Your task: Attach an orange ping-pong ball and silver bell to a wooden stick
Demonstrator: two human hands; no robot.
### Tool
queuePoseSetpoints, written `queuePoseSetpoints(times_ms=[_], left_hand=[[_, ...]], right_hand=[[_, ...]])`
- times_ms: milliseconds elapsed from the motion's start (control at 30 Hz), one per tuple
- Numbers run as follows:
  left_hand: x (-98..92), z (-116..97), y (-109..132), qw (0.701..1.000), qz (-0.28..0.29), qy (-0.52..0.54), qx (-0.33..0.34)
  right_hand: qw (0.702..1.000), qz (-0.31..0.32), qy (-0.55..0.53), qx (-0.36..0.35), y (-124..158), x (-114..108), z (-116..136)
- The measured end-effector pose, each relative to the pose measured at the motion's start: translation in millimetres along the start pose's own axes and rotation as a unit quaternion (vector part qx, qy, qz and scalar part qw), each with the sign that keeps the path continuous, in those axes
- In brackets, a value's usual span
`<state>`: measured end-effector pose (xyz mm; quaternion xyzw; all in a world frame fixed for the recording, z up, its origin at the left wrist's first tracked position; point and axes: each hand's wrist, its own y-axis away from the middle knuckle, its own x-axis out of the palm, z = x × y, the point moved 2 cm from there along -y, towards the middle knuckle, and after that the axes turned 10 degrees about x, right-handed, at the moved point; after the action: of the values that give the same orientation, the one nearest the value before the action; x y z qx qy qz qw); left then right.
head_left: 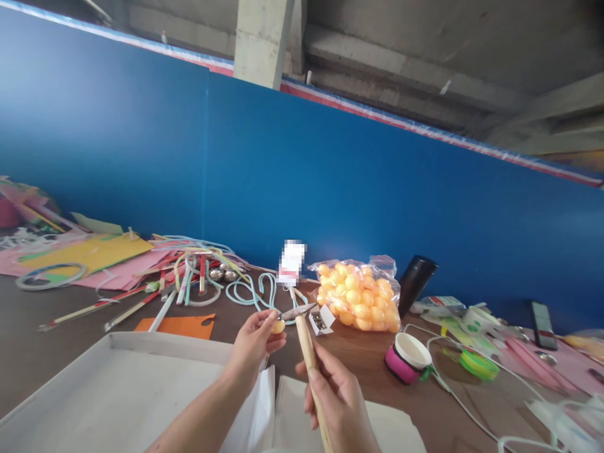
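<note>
My left hand (258,343) pinches a small orange-yellow ball (279,327), mostly covered by the fingers. My right hand (335,390) is wrapped round the pale wooden handle of a hammer (309,358). The hammer's narrow metal head lies across the handle's top, tapering to a point on the right; its left end is close to the ball, and I cannot tell whether they touch. Just right of the head stands a small open white box (323,321) holding small metallic pieces. Behind that box is a clear plastic bag of orange balls (361,296).
A shallow white tray (117,343) lies front left, with orange paper (189,326) behind it. Tubes, sticks and coloured sheets (108,251) cover the left. A pink-wrapped cup (408,358), black cylinder (418,283), white cable (443,384) and phone (543,324) are right. A blue partition (330,170) stands behind.
</note>
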<state>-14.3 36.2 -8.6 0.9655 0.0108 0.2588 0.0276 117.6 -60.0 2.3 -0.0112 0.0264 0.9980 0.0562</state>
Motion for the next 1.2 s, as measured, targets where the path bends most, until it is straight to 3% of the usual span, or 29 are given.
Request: queuePoseSetpoints(times_ms=[600,1200], left_hand=[[0.9,-1.4,2.2,0.997,0.026,0.078,0.001],[-0.4,1.0,1.2,1.0,0.019,0.013,0.006]], right_hand=[[0.999,-0.011,-0.048,-0.018,3.8,-0.5,4.0],[1.0,-0.017,-0.012,-0.003,0.2,0.3,-2.0]])
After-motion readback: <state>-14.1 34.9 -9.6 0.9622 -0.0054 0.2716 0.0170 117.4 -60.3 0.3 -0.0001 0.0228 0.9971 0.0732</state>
